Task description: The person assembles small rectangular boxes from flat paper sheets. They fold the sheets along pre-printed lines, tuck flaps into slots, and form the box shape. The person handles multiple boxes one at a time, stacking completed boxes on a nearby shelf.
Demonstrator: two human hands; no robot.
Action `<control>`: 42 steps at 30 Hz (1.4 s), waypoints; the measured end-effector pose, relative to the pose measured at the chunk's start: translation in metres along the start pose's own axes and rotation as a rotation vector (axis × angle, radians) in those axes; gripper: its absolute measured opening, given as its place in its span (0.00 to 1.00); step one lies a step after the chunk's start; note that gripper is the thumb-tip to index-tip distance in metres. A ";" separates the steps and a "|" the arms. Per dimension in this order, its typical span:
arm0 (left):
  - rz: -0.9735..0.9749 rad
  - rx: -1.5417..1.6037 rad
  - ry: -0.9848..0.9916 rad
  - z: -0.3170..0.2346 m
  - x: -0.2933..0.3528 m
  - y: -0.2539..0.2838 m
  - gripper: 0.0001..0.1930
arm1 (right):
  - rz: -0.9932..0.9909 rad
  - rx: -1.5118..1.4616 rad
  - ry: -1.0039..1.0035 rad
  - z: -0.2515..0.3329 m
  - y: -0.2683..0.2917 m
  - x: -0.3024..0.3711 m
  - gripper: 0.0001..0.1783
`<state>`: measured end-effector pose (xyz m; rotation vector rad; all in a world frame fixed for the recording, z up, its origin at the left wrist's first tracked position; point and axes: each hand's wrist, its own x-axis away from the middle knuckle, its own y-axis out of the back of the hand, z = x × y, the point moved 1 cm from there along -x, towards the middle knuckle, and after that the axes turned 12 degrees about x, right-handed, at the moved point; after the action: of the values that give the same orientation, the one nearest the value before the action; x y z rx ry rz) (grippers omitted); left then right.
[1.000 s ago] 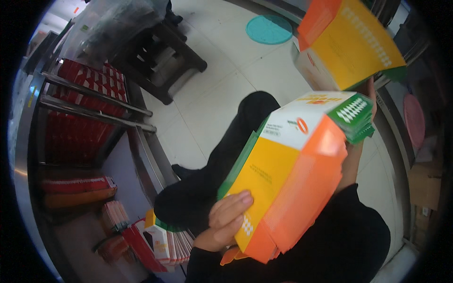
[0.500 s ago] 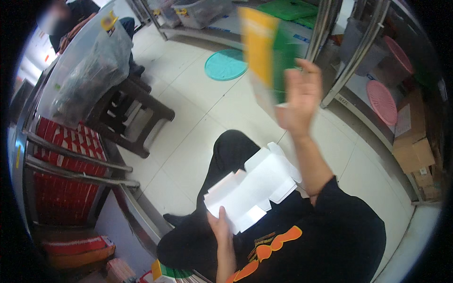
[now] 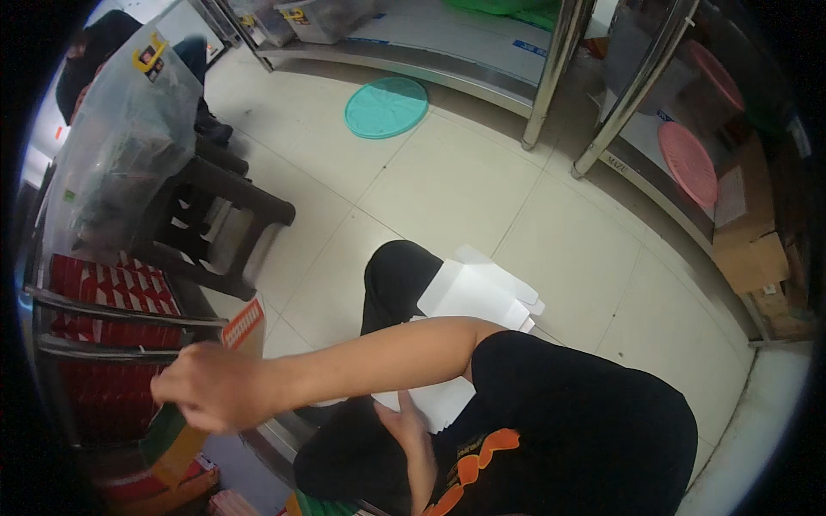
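My right arm reaches across my lap to the left. At its end my right hand (image 3: 211,387) is closed around a yellow and green carton (image 3: 182,460), which shows below the hand and, with a red-orange patch, above it. My left hand (image 3: 406,419) grips the near edge of unfolded white carton blanks (image 3: 477,288) lying over my lap, thumb on top. The right forearm hides the middle of the blanks, so I cannot tell how many there are.
Left of me stands a metal rack with red boxes (image 3: 112,297), beside a dark plastic stool (image 3: 249,206) and a clear plastic tub (image 3: 129,146). A teal lid (image 3: 387,107) lies on the floor. Metal shelving (image 3: 456,73) and cardboard boxes (image 3: 748,232) stand ahead and right.
My right hand has swung from the upper right, across my body, to the red boxes at the left with the carton. My left hand stays on the white blanks.
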<state>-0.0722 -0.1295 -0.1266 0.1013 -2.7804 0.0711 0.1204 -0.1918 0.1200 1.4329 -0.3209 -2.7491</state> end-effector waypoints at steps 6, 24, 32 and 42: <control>0.017 0.088 -0.078 0.003 -0.021 0.031 0.28 | -0.203 -0.053 0.122 -0.014 0.007 0.012 0.15; -0.956 -0.773 -1.021 -0.210 -0.049 0.131 0.18 | -0.022 -0.309 0.059 -0.030 -0.057 0.061 0.12; -0.632 -0.717 -0.830 -0.235 -0.035 0.108 0.21 | -0.123 -0.228 0.078 -0.018 -0.056 0.072 0.11; -0.395 -0.609 -0.925 -0.205 -0.003 0.111 0.22 | 0.022 -0.320 0.060 -0.004 -0.069 0.107 0.13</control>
<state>-0.0068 -0.0062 0.0600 0.6590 -3.4207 -1.1841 0.0666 -0.1375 0.0178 1.4117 0.1011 -2.5831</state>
